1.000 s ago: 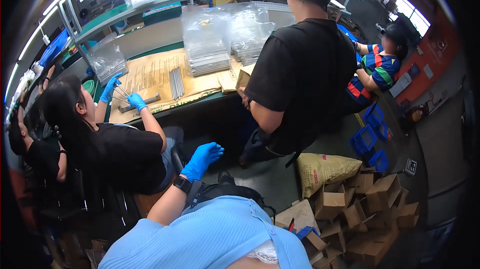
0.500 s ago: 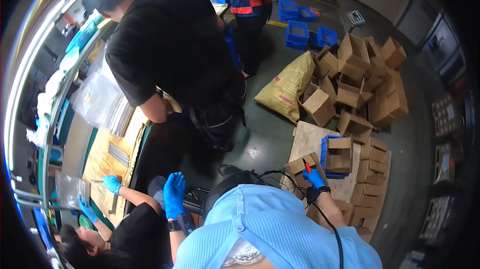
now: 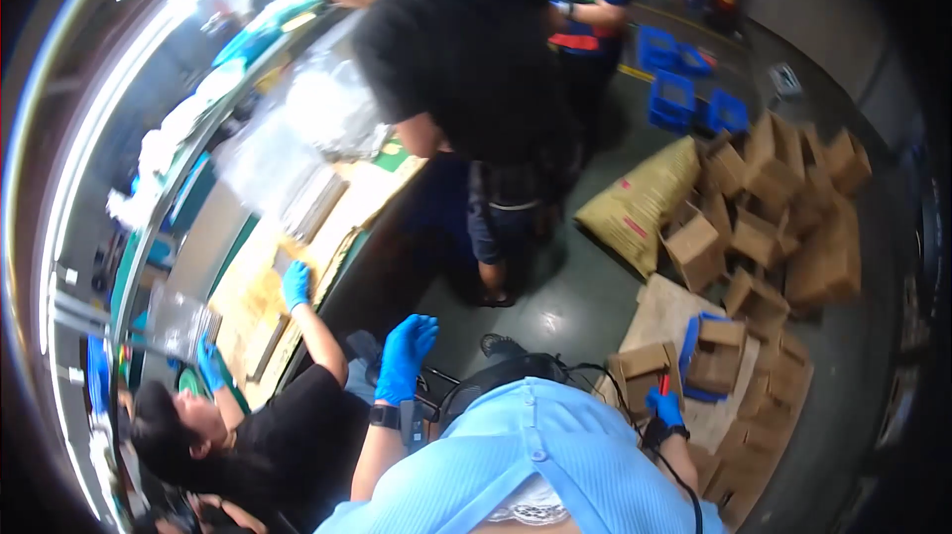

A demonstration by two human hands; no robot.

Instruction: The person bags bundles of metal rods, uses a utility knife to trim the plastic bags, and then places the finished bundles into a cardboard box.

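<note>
My left hand (image 3: 405,360), in a blue glove, is raised in front of my body, touching nothing I can see. Its fingers are extended and slightly bent, with nothing visible in them. On the other side, my right hand (image 3: 668,407), also blue-gloved, is closed around a slim red pen-like tool (image 3: 664,383) that points upward; its exact kind is too small to tell. That hand is beside an open cardboard box (image 3: 638,363). Close to it, a blue crate (image 3: 687,356) has another open carton (image 3: 716,351) in it.
Cartons (image 3: 759,405) stand on a wooden board (image 3: 659,308) at right. Beyond lie a yellow sack (image 3: 643,202), a pile of cardboard boxes (image 3: 778,192) and blue crates (image 3: 674,98). A seated co-worker (image 3: 268,435) and a standing one (image 3: 476,58) are at the workbench (image 3: 238,321), left.
The view has swung, so the surroundings appear farther right. My right hand still grips the red tool; my left stays raised. The seated co-worker's gloved hand has shifted along the bench.
</note>
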